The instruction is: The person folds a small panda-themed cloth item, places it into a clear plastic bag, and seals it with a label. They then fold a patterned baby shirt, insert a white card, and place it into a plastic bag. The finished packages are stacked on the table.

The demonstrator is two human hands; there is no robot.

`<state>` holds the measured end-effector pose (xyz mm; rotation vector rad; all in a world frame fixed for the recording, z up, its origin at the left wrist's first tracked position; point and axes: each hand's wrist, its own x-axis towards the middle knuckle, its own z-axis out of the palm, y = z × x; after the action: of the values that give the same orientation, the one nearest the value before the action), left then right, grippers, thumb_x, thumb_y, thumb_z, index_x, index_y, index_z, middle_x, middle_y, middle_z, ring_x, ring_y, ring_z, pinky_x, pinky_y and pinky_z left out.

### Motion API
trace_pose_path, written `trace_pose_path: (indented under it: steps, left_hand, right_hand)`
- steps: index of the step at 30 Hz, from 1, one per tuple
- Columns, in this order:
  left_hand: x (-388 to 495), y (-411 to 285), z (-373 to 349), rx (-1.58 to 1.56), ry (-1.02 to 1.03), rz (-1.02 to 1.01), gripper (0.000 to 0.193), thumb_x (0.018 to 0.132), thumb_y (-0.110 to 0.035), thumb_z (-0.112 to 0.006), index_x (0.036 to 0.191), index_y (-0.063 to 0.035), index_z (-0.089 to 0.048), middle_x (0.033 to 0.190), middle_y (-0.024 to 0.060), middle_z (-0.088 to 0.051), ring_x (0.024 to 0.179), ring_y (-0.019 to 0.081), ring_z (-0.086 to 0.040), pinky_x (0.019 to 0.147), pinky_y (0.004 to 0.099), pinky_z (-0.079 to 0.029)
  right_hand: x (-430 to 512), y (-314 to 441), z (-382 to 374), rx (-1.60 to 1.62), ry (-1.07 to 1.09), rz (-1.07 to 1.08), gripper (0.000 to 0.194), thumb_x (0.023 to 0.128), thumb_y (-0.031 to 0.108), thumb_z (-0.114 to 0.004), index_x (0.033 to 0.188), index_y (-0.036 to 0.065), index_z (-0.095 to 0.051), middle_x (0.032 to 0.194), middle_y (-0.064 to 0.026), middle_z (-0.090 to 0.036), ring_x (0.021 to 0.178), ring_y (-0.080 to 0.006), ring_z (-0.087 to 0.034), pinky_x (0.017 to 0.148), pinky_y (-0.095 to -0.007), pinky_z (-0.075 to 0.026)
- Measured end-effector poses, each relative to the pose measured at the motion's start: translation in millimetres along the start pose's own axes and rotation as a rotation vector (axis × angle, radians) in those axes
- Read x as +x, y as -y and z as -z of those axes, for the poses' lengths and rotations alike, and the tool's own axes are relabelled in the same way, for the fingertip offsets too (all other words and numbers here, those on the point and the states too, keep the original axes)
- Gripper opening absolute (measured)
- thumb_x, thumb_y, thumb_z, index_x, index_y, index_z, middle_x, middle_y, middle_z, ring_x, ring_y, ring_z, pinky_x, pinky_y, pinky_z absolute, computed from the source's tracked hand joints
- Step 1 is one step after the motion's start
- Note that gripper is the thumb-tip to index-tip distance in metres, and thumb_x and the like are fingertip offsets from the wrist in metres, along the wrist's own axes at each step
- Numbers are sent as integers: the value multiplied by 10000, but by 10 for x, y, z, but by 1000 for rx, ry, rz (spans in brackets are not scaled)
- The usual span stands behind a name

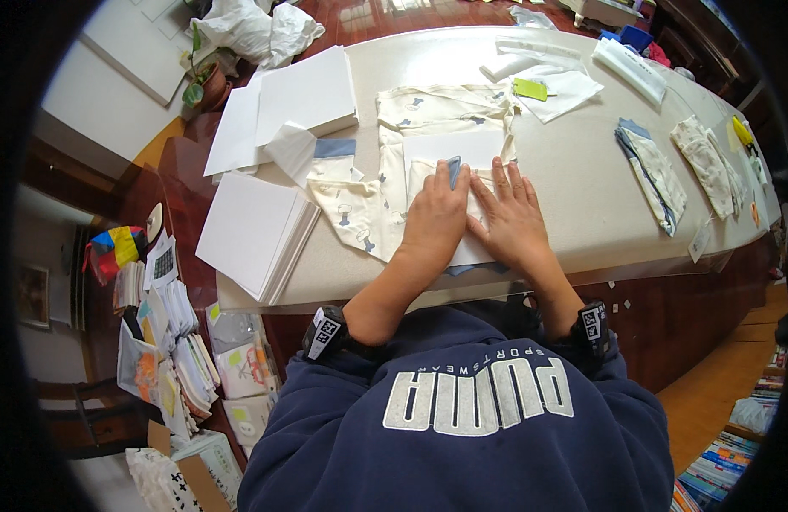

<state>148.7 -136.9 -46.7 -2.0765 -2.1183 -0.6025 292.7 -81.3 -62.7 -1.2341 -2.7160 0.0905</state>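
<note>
A cream cotton garment (pixel 352 214) with a small printed pattern lies spread on the table before me. On its body rests a white sheet of card or paper (pixel 455 142), and part of the garment is folded over it. My left hand (pixel 437 208) lies palm down on that folded part, its fingers touching a blue cuff (pixel 454 169). Beside it, my right hand (pixel 512 214) rests palm down with its fingers spread on the cloth. Another blue-edged end (pixel 334 149) points away at the left. Fabric under both palms is hidden. A green tag (pixel 529 89) lies at the garment's upper right corner.
White sheet stacks (pixel 250 227) (pixel 307 96) stand on the left. Folded garments (pixel 653 176) (pixel 707 163) lie on the right, near a yellow-handled tool (pixel 743 133). Clear plastic bags (pixel 541 57) and a white roll (pixel 629 69) lie at the back. The table's front edge (pixel 624 272) is close to me.
</note>
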Motion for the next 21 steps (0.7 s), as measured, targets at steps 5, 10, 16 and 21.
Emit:
trace_pose_path:
  steps: [5, 10, 16, 21]
  left_hand:
    - [5, 158, 150, -485, 88, 115, 517, 959, -145, -508, 1454, -79, -375, 1303, 295, -496, 1091, 423, -568, 922, 459, -488]
    - [184, 287, 255, -471, 69, 10, 298, 993, -233, -495, 1136, 12, -585, 993, 225, -637, 926, 406, -642, 815, 464, -517]
    - [345, 209, -34, 86, 70, -143, 215, 893, -230, -609, 872, -23, -665, 812, 118, -630, 708, 268, -681, 594, 362, -552]
    - [524, 133, -239, 227, -21, -170, 139, 810, -188, -626, 760, -63, -662, 800, 101, -631, 807, 250, -648, 704, 358, -523]
  right_hand:
    - [-4, 4, -1, 24, -4, -4, 703, 937, 637, -397, 1518, 246, -337, 1598, -198, -178, 1488, -357, -130, 1196, -463, -104]
    - [-6, 6, 7, 30, -7, 0, 711, 935, 643, -397, 1520, 242, -334, 1599, -203, -167, 1490, -360, -120, 1196, -462, -89]
    - [11, 19, 43, 17, 59, -3, 745, 937, 632, -407, 1523, 180, -322, 1594, -224, -159, 1490, -373, -102, 1196, -464, -73]
    - [78, -157, 230, 196, 136, 137, 683, 916, 518, -552, 1441, 98, -437, 1544, -278, -247, 1454, -417, -189, 1186, -461, -152]
